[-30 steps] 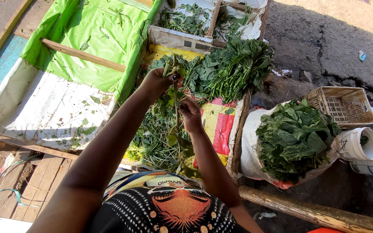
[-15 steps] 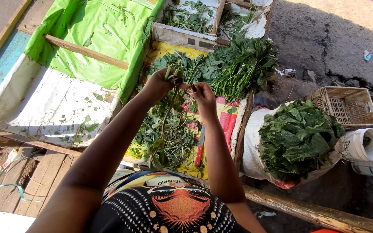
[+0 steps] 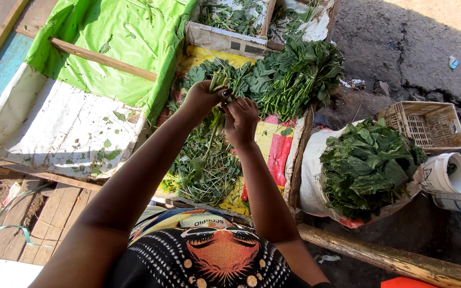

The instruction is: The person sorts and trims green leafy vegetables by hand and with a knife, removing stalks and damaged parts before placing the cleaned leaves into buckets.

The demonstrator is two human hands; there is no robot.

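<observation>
- Two big sheets fill my view from nine to twelve o'clock: a green sheet (image 3: pixel 124 48) over a white sheet (image 3: pixel 54 128), bare but for stray leaves.
- At three o'clock a white sack (image 3: pixel 308 181) stands stuffed with broad leaves (image 3: pixel 366 168), a crate (image 3: pixel 428 125) and buckets (image 3: pixel 446 178) just beyond it.
- Bundled greens (image 3: pixel 294 74) lie at one o'clock on a yellow-and-red cloth (image 3: pixel 276 146); a loose heap of trimmings (image 3: pixel 206 168) sits at centre, under my wrists.
- My left hand (image 3: pixel 201 98) is clamped round a small stem bunch (image 3: pixel 218 80), held up above the heap, its tops poking out at twelve.
- My right hand (image 3: pixel 241 120) touches the left, fingertips pinched together on the same stems just below that grip.
- To do this well, I judge: keep the left fist firm, pinch close under it, pull toward six so scraps drop on the heap, not the bundles.
</observation>
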